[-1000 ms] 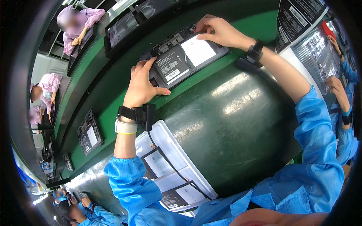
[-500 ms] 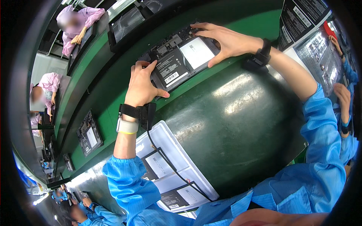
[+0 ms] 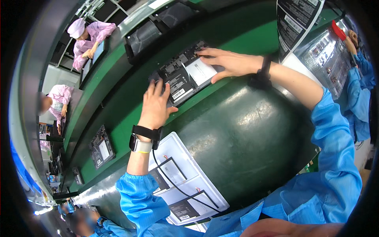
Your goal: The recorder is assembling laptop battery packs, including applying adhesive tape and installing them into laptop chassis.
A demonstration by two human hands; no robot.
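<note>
A dark, opened electronic device (image 3: 182, 83), like a laptop base or tablet, lies flat on the green belt. Its circuit board shows along the far side, and a black-and-white battery pack (image 3: 200, 72) with a printed label fills the near side. At the device's left end is my left hand (image 3: 154, 104), fingers spread and thumb apart by the near corner. My right hand (image 3: 233, 63) reaches over the right end, fingers stretched toward the board and thumb near the front edge. Neither hand's fingers wrap around the device.
A white tray (image 3: 197, 166) with several battery packs stands nearer me, a black cable across it. Another opened device (image 3: 102, 147) is on the belt at left. Black trays (image 3: 145, 38) stand beyond. At right are a labelled sheet (image 3: 293, 23) and a clear plastic tray (image 3: 327, 59). Other people work around.
My left fingers have spread and loosened from the device's left end. The device and my right hand have shifted slightly left against the surroundings. The whole view has tilted a little.
</note>
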